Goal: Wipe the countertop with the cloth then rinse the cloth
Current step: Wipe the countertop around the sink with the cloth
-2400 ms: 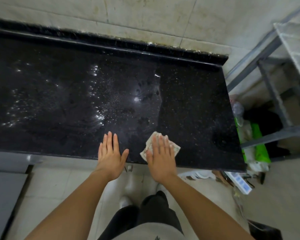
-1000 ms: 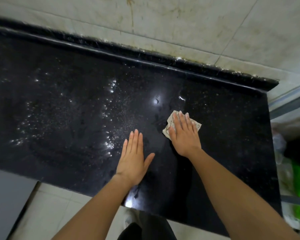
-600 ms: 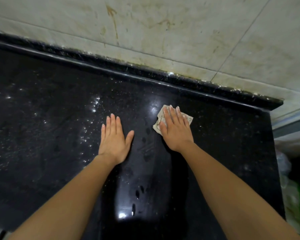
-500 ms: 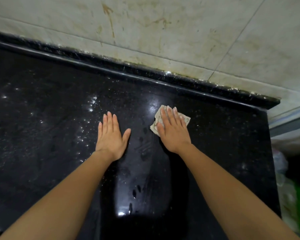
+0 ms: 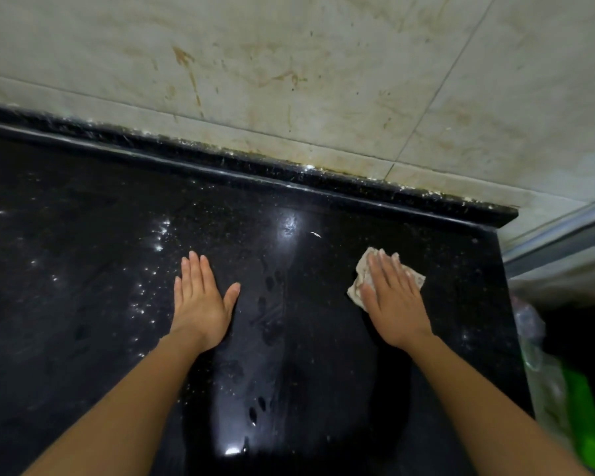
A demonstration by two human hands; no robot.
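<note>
A black speckled countertop point(image 5: 83, 304) fills the view, wet and shiny in the middle. My right hand point(image 5: 392, 304) lies flat on a small beige cloth point(image 5: 358, 280), pressing it onto the counter near the right end. Most of the cloth is hidden under my fingers and palm. Flat on the counter to the left rests my left hand point(image 5: 200, 304), fingers together, holding nothing. White specks and droplets point(image 5: 152, 269) are scattered left of my left hand.
A raised black backsplash edge point(image 5: 289, 173) meets a stained tiled wall point(image 5: 289, 80). The counter ends at the right point(image 5: 505, 304); beyond it are a metal frame point(image 5: 564, 235), plastic bags and something green point(image 5: 584, 424) on the floor.
My right hand has slid the cloth to the right, away from my left hand, which has stayed flat in place. A wet streak shows where the cloth was.
</note>
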